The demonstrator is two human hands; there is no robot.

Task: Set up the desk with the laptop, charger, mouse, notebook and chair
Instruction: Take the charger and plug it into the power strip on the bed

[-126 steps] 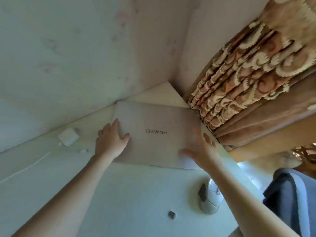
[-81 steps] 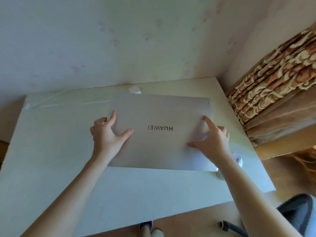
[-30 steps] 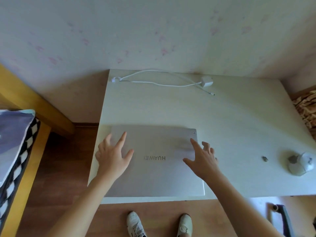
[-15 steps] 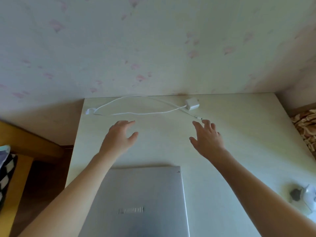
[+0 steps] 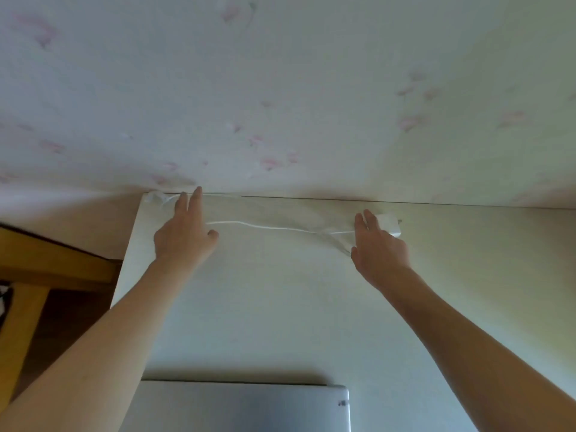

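With fingers extended and grasping nothing, the left hand (image 5: 184,236) lies over the white cable (image 5: 265,226) at the desk's (image 5: 280,307) far left, the right hand (image 5: 378,247) reaches the charger block (image 5: 389,225) farther right, and the closed laptop (image 5: 243,406) rests at the near edge.

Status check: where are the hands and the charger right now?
Left hand open, over cable. Right hand open, reaching charger by wall. Laptop shut, near edge. Nothing blocking.
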